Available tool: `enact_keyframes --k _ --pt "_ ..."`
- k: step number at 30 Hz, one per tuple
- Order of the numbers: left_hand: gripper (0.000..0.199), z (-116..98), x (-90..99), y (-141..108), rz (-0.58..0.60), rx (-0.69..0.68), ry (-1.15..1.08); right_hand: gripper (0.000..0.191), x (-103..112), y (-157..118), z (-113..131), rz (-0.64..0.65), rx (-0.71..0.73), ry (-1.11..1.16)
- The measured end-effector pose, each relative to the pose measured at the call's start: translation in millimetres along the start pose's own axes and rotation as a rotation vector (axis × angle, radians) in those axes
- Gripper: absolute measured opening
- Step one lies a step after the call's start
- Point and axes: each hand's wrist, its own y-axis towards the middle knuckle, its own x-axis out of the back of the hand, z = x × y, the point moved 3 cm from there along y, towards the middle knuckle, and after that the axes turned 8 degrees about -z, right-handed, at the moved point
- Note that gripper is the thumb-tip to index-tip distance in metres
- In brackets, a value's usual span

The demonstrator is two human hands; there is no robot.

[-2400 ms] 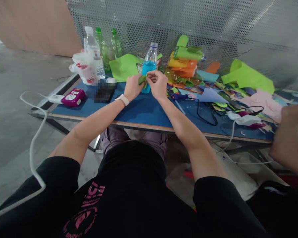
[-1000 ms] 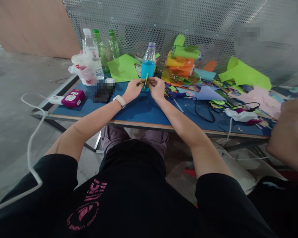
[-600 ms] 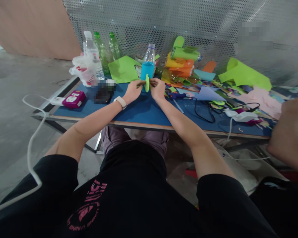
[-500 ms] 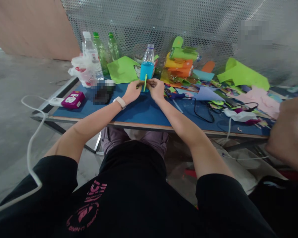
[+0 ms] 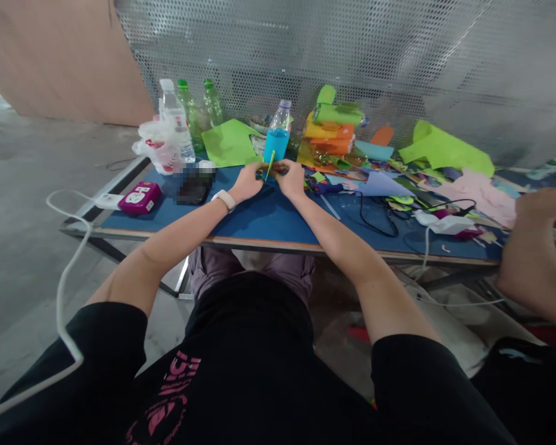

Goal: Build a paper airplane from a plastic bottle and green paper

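Observation:
Between my two hands stands a thin yellow-green piece (image 5: 270,165), seen nearly edge-on. My left hand (image 5: 250,179) pinches it from the left side, its thumb and fingers pressed together. From the right, the curled fingers of my right hand (image 5: 289,177) close on the same piece. Just behind my fingertips a clear bottle (image 5: 277,141) stands upright, with a blue wrap round its lower part. A flat green sheet (image 5: 229,143) lies behind my left hand.
On the left are a black phone (image 5: 195,184), a magenta box (image 5: 139,198), a plastic bag (image 5: 160,148) and bottles. Orange and green rolls (image 5: 331,133), paper scraps and a black cable (image 5: 375,227) lie right. A person's arm (image 5: 535,259) rests at the far right.
The whole scene sits a little lower in the view. The yellow-green piece is tilted more to the right at its top. Both hands remain on it.

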Motion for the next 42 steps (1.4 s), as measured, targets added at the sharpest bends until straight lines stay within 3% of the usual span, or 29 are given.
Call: enact_keyframes --k 7,10,13,17,22,33,39,42 --pt "0.054 -5 2.8 -1 0.007 -0.014 0.118 0.007 -4 1 -8 0.057 -0.02 0.036" --pt "0.046 -7 3.3 -1 -0.045 -0.014 0.121 0.011 -2 11 -19 -0.032 -0.015 -0.021" --pt "0.028 -11 3.9 -2 -0.104 0.011 0.122 0.025 0 27 -32 -0.157 0.0 -0.085" --pt "0.016 -19 6.7 -2 -0.136 0.028 0.098 0.062 -10 38 -44 -0.029 -0.056 0.02" --pt "0.009 -13 16.0 2 -0.179 0.082 0.067 0.067 -12 29 -42 -0.015 -0.095 0.012" --pt "0.023 22 31.2 12 -0.275 0.166 0.058 0.045 -3 13 -17 -0.005 -0.078 -0.072" --pt "0.03 34 36.5 14 -0.312 0.205 0.008 0.055 0 7 -10 0.032 -0.078 -0.072" --pt "0.033 36 37.7 13 -0.328 0.156 -0.038 0.059 1 7 -9 0.056 -0.066 -0.079"
